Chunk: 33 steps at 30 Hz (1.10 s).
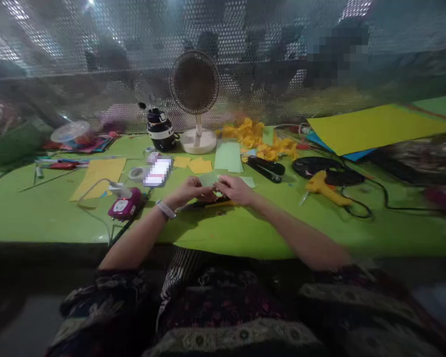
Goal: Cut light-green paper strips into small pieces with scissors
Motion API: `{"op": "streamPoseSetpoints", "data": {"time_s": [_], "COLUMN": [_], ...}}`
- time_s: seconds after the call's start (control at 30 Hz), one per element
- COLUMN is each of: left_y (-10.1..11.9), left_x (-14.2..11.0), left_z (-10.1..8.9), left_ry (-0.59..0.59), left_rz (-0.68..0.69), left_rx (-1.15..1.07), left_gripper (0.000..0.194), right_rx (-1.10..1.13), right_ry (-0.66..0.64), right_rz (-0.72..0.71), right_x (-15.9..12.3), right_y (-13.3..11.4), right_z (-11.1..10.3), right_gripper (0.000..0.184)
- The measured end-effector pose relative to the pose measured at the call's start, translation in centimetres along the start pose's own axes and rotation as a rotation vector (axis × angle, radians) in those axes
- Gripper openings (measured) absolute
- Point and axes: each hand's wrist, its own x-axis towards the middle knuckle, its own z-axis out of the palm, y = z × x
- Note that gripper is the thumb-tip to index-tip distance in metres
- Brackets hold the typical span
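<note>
My left hand (192,192), with a white band on the wrist, and my right hand (235,189) meet at the middle of the table, fingertips bent together in a pinch. What lies between them is small and mostly hidden. Pale green paper (207,178) shows just behind the fingers, but I cannot tell whether they touch it. Beneath my hands lies a long dark object (193,205), with a yellow strip (219,203) beside it. A black stapler (264,168) rests to the right, behind my right hand.
Behind my hands are a small fan (198,141), a dark bottle (162,130), green sheets (228,156) and crumpled yellow paper (249,131). A phone (158,172), tape roll (137,173) and purple power adapter (125,204) sit left. Rightward lie a yellow glue gun (329,189) and its cord.
</note>
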Motion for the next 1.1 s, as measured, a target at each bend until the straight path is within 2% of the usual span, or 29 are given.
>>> {"op": "streamPoseSetpoints", "data": {"time_s": [0.27, 0.43, 0.53, 0.63, 0.77, 1.0, 1.1], "left_y": [0.7, 1.0, 1.2, 1.2, 1.0, 0.7, 0.6], "left_x": [-0.3, -0.4, -0.5, -0.4, -0.3, -0.1, 0.1], "left_z": [-0.6, -1.4, -1.4, -1.1, -0.5, -0.6, -0.7], "left_ry": [-0.089, -0.02, 0.053, 0.105, 0.071, 0.026, 0.0], "left_rz": [-0.001, 0.026, 0.049, 0.077, 0.085, 0.101, 0.091], "left_rx": [0.026, -0.018, -0.073, -0.147, -0.057, 0.01, 0.0], "left_gripper": [0.027, 0.024, 0.025, 0.03, 0.033, 0.036, 0.039], "right_rx": [0.107, 0.233, 0.272, 0.302, 0.356, 0.384, 0.386], "right_ry": [0.01, 0.099, 0.115, 0.081, 0.019, -0.057, -0.091], "right_rz": [-0.006, 0.046, 0.055, 0.067, 0.09, 0.166, 0.174], "right_x": [0.0, 0.0, -0.1, -0.1, -0.1, -0.4, -0.4], "right_y": [0.4, 0.3, 0.0, -0.1, -0.3, -0.9, -1.0], "right_z": [-0.4, -2.1, -2.3, -1.6, -0.8, -1.5, -1.7], "right_gripper": [0.036, 0.038, 0.039, 0.041, 0.038, 0.017, 0.016]}}
